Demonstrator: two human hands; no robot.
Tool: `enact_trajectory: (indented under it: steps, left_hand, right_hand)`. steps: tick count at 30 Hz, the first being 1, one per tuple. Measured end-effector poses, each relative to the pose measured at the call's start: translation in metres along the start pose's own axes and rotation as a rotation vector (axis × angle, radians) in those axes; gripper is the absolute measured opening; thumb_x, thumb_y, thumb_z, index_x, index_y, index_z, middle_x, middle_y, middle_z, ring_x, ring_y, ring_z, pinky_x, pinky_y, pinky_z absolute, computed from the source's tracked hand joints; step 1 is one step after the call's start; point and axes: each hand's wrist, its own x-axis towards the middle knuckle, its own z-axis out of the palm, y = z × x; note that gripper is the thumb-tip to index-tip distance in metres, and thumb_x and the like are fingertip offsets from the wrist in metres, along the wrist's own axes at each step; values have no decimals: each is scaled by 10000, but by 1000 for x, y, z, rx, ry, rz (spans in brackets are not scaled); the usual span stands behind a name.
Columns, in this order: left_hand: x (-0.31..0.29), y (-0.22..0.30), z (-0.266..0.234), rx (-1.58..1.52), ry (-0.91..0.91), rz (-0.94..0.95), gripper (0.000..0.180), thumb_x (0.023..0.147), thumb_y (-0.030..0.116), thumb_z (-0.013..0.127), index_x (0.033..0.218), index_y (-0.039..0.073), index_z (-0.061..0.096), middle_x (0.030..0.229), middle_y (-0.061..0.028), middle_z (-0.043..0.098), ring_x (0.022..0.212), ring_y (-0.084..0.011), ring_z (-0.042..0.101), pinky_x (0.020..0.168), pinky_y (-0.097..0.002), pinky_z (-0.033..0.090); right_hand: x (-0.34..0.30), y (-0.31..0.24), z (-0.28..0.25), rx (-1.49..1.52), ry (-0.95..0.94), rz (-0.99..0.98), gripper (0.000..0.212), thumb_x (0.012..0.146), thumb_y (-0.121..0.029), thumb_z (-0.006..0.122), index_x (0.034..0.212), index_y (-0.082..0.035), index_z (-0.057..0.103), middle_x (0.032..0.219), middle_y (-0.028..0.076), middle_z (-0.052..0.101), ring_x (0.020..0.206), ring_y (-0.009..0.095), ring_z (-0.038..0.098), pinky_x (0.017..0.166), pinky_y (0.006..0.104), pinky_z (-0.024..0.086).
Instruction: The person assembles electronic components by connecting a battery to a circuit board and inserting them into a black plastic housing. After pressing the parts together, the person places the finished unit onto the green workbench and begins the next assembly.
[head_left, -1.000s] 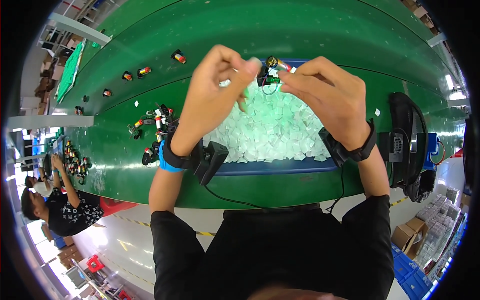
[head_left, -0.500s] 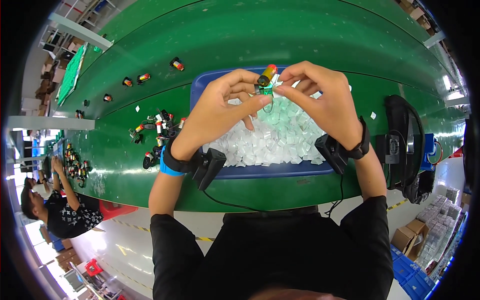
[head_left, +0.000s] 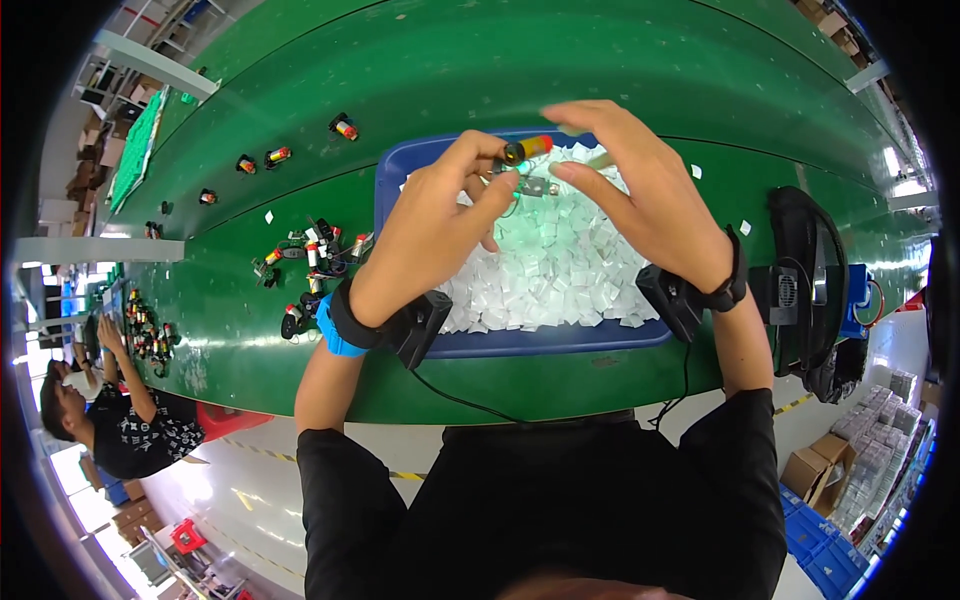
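Observation:
Above the blue tray [head_left: 560, 344], my left hand [head_left: 425, 220] pinches a small electronic assembly with a black, yellow and red cylinder [head_left: 530, 149], thin wires and a little circuit board [head_left: 540, 187] glowing green. Its fingertips partly cover the assembly. Just to the right is my right hand [head_left: 660, 190], its thumb and fingers apart and slightly blurred, the thumb tip close to the board. Nothing shows plainly in its grasp. Below both hands, many small white square pieces [head_left: 545, 285] fill the tray, tinted green under the light.
Left of the tray lies a pile of similar assemblies [head_left: 313, 250]; several more sit farther off on the green table [head_left: 500, 60]. A black case [head_left: 805, 280] stands at right. A co-worker [head_left: 125, 415] works at far left. Black cables [head_left: 465, 402] hang from my wrist devices.
My right hand has come off the assembly and opened, its fingers lifting up and away. In my left hand, the cylinder has tilted from steep to nearly level.

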Motion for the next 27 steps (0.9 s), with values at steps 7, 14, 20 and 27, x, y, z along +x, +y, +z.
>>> enact_trajectory:
  steps: [7, 14, 20, 27]
  left_hand:
    - [-3, -4, 12, 301, 56, 197, 201, 931, 138, 584, 1100, 41, 532, 797, -171, 667, 546, -269, 642, 536, -368, 462]
    - [-7, 8, 14, 443, 40, -8, 157, 927, 117, 524, 1069, 58, 490, 725, -164, 624, 544, -303, 594, 559, -388, 450]
    - [0, -15, 4, -93, -84, 45, 180, 922, 133, 511, 1088, 65, 508, 869, -84, 620, 812, -206, 594, 733, -336, 466]
    - [1, -4, -2, -690, -64, -321, 248, 962, 223, 539, 1143, 55, 521, 1022, -35, 608, 975, -138, 554, 837, -305, 445]
  right_hand:
    - [-1, 0, 9, 60, 11, 4, 258, 823, -57, 730, 1072, -29, 666, 987, 106, 651, 863, 264, 638, 768, 311, 533]
    - [0, 0, 14, 316, -8, 93, 220, 771, 8, 759, 967, -12, 662, 943, 88, 648, 849, 213, 636, 774, 309, 529]
    - [1, 4, 9, 436, -52, 119, 214, 745, 20, 779, 913, -16, 652, 929, 79, 644, 849, 188, 626, 792, 303, 519]
    - [6, 4, 9, 325, -35, -89, 252, 709, 27, 804, 903, -30, 653, 927, 56, 667, 869, 198, 625, 805, 305, 510]
